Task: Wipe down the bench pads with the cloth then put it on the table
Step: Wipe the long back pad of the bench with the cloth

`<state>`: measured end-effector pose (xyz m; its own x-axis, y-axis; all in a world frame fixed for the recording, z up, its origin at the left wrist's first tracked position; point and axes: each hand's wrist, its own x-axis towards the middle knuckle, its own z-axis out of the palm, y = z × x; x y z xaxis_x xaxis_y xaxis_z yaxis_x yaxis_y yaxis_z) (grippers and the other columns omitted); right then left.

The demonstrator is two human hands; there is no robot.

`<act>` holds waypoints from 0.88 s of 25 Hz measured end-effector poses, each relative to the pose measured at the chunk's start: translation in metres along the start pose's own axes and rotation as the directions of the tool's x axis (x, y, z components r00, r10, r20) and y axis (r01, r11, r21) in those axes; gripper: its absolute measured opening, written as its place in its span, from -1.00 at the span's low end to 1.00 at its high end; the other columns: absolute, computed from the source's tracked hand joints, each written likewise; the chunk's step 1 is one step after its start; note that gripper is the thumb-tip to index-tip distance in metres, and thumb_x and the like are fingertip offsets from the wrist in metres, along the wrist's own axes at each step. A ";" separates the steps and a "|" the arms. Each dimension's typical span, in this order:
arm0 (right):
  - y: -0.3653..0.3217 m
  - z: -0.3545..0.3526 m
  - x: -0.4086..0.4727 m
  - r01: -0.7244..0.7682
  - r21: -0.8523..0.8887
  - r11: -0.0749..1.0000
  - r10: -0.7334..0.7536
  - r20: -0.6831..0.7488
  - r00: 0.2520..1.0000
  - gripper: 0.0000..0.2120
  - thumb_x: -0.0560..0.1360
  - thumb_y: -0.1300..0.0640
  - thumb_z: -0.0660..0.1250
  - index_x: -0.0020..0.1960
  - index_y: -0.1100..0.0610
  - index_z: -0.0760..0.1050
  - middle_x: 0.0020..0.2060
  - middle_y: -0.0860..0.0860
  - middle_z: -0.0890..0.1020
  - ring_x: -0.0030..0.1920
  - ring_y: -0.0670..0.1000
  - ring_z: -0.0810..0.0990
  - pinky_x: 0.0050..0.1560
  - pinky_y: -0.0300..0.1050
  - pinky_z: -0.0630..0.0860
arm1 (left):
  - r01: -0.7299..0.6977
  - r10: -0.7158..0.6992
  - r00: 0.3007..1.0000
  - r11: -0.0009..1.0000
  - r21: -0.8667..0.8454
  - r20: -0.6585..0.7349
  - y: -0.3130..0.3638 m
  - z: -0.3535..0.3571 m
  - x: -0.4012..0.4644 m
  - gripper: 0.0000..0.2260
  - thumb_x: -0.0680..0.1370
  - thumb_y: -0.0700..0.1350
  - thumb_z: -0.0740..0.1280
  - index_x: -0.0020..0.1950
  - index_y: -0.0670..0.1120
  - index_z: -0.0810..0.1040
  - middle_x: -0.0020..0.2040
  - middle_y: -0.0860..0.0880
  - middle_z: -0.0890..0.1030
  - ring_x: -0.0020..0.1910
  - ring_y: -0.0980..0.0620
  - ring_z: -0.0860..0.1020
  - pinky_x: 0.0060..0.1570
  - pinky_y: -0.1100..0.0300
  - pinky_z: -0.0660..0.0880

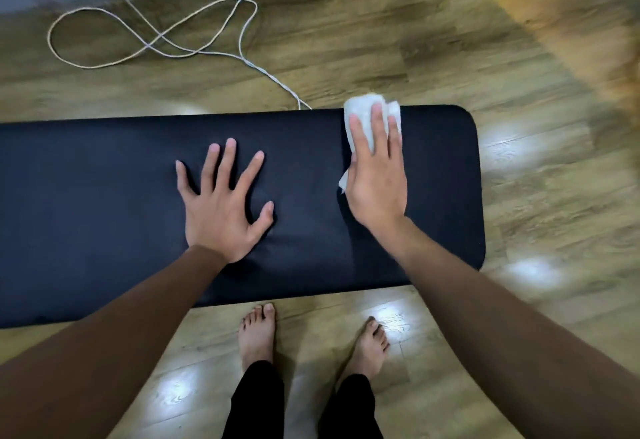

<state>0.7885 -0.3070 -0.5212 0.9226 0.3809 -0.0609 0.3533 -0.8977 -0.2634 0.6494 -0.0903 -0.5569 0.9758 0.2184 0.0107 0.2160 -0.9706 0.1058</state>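
The person stands barefoot before a dark bench pad (104, 203) that runs across the view from the left edge to its rounded right end. The right hand (375, 179) lies flat on a white cloth (360, 109) and presses it onto the pad near the far edge, close to the right end. Its fingers (377, 127) are straight and held together – they cover most of the cloth, which shows beyond the fingertips and at the left side of the palm. The left hand (221, 210) rests palm down on the middle of the pad, fingers spread wide, holding nothing. On the wooden floor (346, 40) behind the pad a white cable (156, 40) lies in loose loops – one end passes under the pad's far edge, just left of the cloth.
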 end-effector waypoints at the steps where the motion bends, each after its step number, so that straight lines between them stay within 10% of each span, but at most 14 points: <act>1: -0.005 0.003 -0.026 0.022 -0.005 1.000 -0.022 0.000 1.000 -0.34 0.48 0.26 0.13 0.57 0.08 0.10 0.57 0.19 0.05 0.57 0.26 -0.02 0.53 0.15 0.12 | -0.002 0.002 1.000 1.000 0.008 -0.004 0.001 -0.001 0.000 -0.32 0.53 0.32 0.11 0.63 0.18 0.09 0.65 -0.06 0.06 0.63 -0.12 0.03 0.45 -0.43 -0.06; 6: -0.020 0.013 -0.134 0.167 -0.028 0.986 -0.165 0.075 0.984 -0.34 0.46 0.32 0.13 0.55 0.10 0.17 0.55 0.21 0.14 0.56 0.29 0.04 0.47 0.26 0.23 | 0.004 -0.004 0.999 1.000 -0.009 -0.034 0.003 -0.001 0.000 -0.32 0.51 0.30 0.16 0.62 0.18 0.13 0.64 -0.06 0.10 0.62 -0.12 0.07 0.46 -0.41 -0.06; 16: -0.048 0.009 0.039 0.115 -0.061 0.992 -0.109 0.083 0.991 -0.40 0.53 0.23 0.16 0.56 0.08 0.15 0.57 0.17 0.11 0.55 0.28 0.07 0.53 0.16 0.11 | 0.000 -0.001 0.998 1.000 -0.023 -0.055 0.002 0.001 -0.001 -0.32 0.51 0.30 0.17 0.61 0.18 0.15 0.65 -0.05 0.08 0.62 -0.12 0.07 0.45 -0.42 -0.04; 22: -0.051 0.017 -0.073 0.103 -0.047 0.994 -0.099 0.074 0.992 -0.37 0.50 0.23 0.08 0.57 0.09 0.11 0.57 0.21 0.05 0.57 0.26 -0.03 0.54 0.15 0.12 | 0.010 -0.012 0.999 0.999 -0.046 -0.041 0.003 0.000 0.000 -0.34 0.51 0.30 0.16 0.60 0.19 0.15 0.65 -0.05 0.09 0.62 -0.12 0.06 0.45 -0.43 -0.05</act>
<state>0.7001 -0.2853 -0.5197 0.8691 0.4833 -0.1054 0.4530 -0.8633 -0.2225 0.6504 -0.0931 -0.5561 0.9710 0.2338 0.0499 0.2241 -0.9628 0.1511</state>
